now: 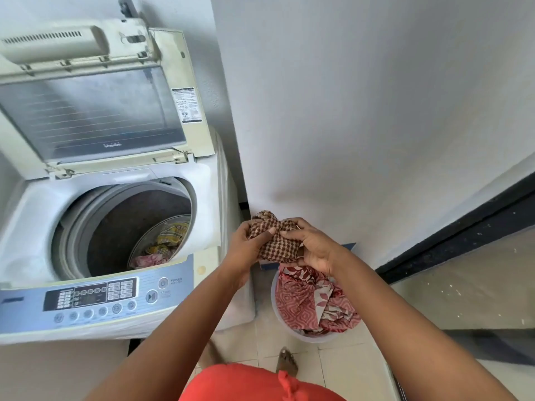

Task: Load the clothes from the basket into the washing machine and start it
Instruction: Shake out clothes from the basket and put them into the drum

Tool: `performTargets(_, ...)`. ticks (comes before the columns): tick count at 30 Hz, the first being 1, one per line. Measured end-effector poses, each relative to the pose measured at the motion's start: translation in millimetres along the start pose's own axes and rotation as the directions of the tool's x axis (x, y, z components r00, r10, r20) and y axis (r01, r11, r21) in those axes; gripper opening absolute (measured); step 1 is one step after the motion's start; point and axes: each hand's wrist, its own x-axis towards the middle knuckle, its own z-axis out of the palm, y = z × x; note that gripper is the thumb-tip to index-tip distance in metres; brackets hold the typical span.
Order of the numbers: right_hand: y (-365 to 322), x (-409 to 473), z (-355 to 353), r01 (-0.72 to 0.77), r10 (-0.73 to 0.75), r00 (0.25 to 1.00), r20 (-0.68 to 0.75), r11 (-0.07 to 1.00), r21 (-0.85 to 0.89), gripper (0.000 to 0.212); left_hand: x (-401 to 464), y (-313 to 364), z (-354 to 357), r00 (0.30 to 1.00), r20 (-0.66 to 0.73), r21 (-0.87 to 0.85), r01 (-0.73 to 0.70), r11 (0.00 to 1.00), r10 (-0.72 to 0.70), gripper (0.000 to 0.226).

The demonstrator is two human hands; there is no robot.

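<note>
- At centre frame, a person's left hand (251, 241) and right hand (311, 246) both clutch a bunched brown checked cloth (276, 241), fingers curled into the fabric, above the basket (273, 296) on the floor at lower right
- The bundle's long axis runs roughly from the upper left down to the lower right, its knotted end pointing up toward the wall
- The washing machine (202, 175) stands at left, lid (95, 111) raised, with a few garments (162, 244) already low in the drum
- Red patterned clothes (307, 302) remain in the basket, so loading looks partway through
- Best handling, by judgement: loosen the twist, carry it left over the rim and drop it loosely
</note>
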Motion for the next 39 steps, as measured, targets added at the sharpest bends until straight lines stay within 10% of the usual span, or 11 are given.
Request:
performTargets(18,-5,117,241,0.136,-0.129,0.991,0.044,0.92,-0.366,0.025,40,67,-239,0.978,-0.207,-0.09,0.005,0.996,-0.024,0.023)
performTargets(39,72,232,326,-0.08,0.116,0.993,-0.035,0.41,-0.909,0.05,97,30,-380,0.867,-0.169,0.362,0.497,0.789,-0.469,0.059)
